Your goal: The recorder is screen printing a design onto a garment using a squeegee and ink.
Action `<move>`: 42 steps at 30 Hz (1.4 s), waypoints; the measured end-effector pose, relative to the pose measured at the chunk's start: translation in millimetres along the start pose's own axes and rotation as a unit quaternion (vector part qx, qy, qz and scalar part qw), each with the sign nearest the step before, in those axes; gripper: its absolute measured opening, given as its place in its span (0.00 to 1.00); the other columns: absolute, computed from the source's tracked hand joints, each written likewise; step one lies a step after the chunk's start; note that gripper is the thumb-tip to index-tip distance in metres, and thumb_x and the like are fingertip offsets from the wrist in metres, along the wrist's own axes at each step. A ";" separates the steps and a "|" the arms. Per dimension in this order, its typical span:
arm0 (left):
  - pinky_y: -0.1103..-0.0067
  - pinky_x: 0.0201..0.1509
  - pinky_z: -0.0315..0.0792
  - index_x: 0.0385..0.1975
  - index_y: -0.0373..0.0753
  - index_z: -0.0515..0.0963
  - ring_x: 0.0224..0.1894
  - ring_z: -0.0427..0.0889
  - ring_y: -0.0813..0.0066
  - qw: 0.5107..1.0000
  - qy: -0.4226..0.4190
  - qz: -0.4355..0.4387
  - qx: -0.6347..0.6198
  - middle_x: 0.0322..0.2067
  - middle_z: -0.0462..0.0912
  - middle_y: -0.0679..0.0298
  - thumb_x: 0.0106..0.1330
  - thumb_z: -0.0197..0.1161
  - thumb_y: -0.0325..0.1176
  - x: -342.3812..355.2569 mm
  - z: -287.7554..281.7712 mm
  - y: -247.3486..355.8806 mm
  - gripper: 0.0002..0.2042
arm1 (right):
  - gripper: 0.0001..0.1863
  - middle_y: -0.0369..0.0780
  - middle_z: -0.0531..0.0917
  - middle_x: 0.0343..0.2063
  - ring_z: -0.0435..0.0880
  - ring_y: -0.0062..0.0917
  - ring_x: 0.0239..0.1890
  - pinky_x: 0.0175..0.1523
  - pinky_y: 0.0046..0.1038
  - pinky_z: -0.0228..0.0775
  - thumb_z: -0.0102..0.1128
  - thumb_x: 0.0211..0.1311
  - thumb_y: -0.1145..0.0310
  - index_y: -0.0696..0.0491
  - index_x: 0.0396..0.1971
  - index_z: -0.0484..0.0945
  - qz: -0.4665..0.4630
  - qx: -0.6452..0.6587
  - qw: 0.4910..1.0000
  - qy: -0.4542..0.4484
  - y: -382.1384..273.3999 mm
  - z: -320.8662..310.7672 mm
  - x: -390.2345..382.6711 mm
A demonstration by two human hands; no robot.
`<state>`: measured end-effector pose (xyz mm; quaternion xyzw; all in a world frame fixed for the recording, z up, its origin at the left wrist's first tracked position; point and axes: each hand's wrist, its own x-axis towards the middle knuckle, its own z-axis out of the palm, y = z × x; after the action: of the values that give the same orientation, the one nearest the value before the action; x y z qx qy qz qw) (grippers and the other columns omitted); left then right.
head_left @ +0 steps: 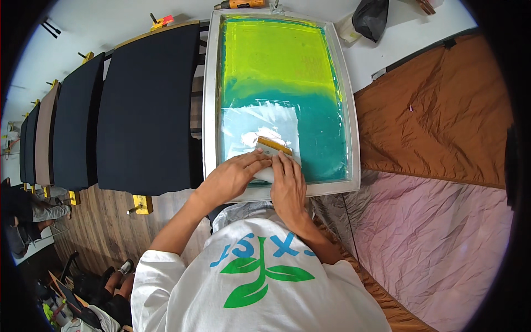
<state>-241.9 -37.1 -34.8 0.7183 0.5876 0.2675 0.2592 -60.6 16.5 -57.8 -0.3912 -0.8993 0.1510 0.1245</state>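
A screen printing frame (211, 99) with light grey edges lies in front of me, its mesh yellow-green at the far end and teal at the near end. Both my hands are closed on a small squeegee (275, 146) with a yellow-brown strip, tilted over the near part of the mesh. My left hand (235, 172) grips its left side, and my right hand (289, 181) is beside it with fingers pressed on the top. White ink (270, 133) lies just beyond the squeegee, on a pale rectangular patch (235, 119) of the screen. The squeegee's lower part is hidden by my fingers.
Several fabric-covered boards, such as a black one (149, 110) and a brown one (45, 135), line up to the left. Brown cloth (431, 110) and pinkish cloth (426, 232) spread on the right. An orange tool (246, 3) and a black bag (370, 21) are at the back.
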 end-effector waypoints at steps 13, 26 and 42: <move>0.66 0.65 0.72 0.58 0.39 0.73 0.64 0.73 0.56 1.000 0.008 -0.004 0.019 0.59 0.76 0.57 0.60 0.63 0.21 -19.6 -9.6 -26.6 0.23 | 0.22 0.45 0.76 0.56 0.75 0.38 0.54 0.48 0.36 0.72 0.56 0.57 0.75 0.58 0.53 0.73 -0.025 -0.136 0.990 -0.033 -29.3 11.0 13.8; 0.65 0.68 0.67 0.58 0.35 0.72 0.63 0.73 0.56 0.995 0.068 -0.060 0.051 0.57 0.77 0.55 0.56 0.64 0.21 -55.1 -2.6 -6.2 0.26 | 0.17 0.42 0.77 0.55 0.75 0.36 0.53 0.49 0.35 0.70 0.56 0.57 0.72 0.54 0.49 0.76 -0.135 -0.128 0.981 -0.062 -33.7 -2.0 23.8; 0.65 0.49 0.75 0.49 0.30 0.76 0.45 0.81 0.46 0.984 0.092 -0.147 -0.039 0.42 0.81 0.47 0.61 0.64 0.21 29.2 -28.8 7.8 0.16 | 0.14 0.48 0.84 0.38 0.82 0.48 0.44 0.43 0.46 0.75 0.53 0.52 0.82 0.57 0.40 0.78 -0.101 0.036 0.979 -0.173 15.7 -39.5 106.4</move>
<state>-251.3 -8.0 -6.3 0.5855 0.6975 0.3140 0.2685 -107.3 112.4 -15.9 -0.2613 -0.9362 0.2351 -0.0041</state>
